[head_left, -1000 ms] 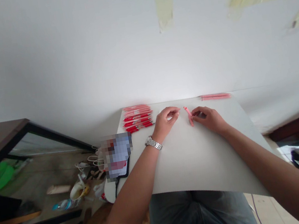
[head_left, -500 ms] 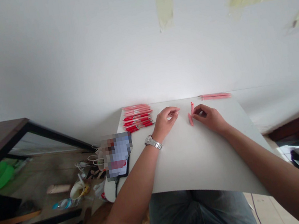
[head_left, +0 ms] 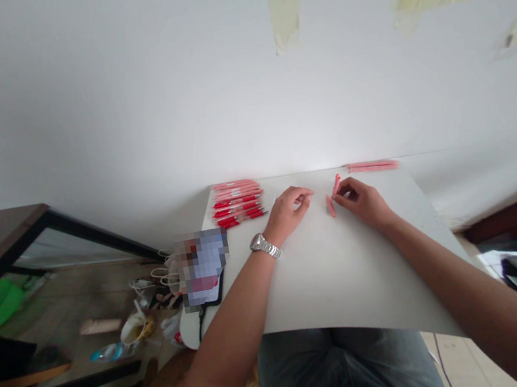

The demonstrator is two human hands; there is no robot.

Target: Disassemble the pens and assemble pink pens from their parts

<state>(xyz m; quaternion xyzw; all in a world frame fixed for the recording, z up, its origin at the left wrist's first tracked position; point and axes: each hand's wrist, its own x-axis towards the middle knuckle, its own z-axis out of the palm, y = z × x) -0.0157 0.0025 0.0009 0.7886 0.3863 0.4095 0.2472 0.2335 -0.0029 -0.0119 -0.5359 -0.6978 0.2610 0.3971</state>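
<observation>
A short pink pen part (head_left: 337, 184), which looks like half of a pen body, is pinched between the thumb and finger of my right hand (head_left: 362, 200). It leans to the right above the white table. A second short pink piece (head_left: 330, 206) is just left of those fingertips; whether they touch it I cannot tell. My left hand (head_left: 289, 210), with a metal watch on its wrist, is curled with thumb and fingertips together. Whatever it may hold is hidden or too small to name. A thin pale sliver (head_left: 274, 197) shows behind it. Several red and pink pens (head_left: 238, 202) lie in a row to its left.
More pink sticks (head_left: 372, 166) lie at the table's (head_left: 342, 272) back right, by the wall (head_left: 240, 90). A phone (head_left: 208, 269) with a cable sits at the left edge. A dark-framed table (head_left: 2, 245) and floor clutter are further left.
The pink part in my right hand has tipped to the right, and its top is further from the second piece. My left hand has barely shifted.
</observation>
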